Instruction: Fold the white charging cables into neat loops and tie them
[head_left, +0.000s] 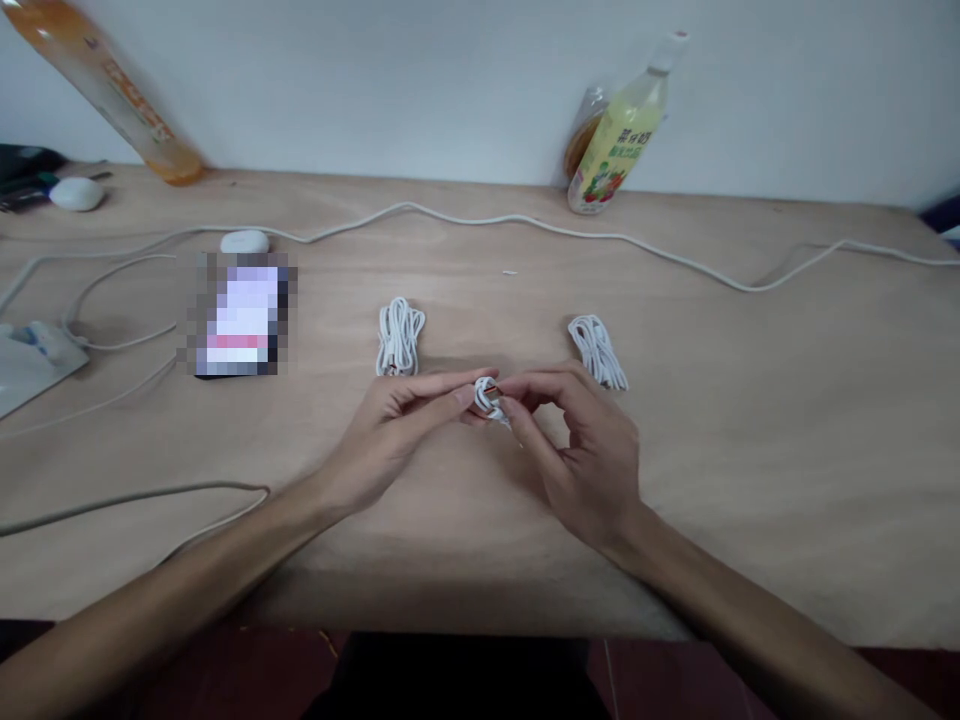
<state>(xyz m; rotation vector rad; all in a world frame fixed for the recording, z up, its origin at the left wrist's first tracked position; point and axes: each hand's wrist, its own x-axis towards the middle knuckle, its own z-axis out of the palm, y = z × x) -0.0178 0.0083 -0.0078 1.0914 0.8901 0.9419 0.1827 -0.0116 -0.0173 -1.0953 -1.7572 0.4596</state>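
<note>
Between my two hands, above the table (450, 530), is a small coiled white cable (484, 397) with a metal plug end showing. My left hand (397, 425) grips the coil between thumb and fingers from the left. The thumb and index finger of my right hand (581, 440) pinch the cable at its plug. Beyond my left hand lies a bundled white cable (400, 335). A second white cable bundle (598, 351) rests just past my right hand.
A phone (244, 320) with a blurred screen and a white case (244, 243) lie left. A long white cord (525, 220) crosses the back. By the wall stand an orange bottle (127, 110) and a yellow-labelled bottle (622, 140). A power strip (34, 365) sits far left.
</note>
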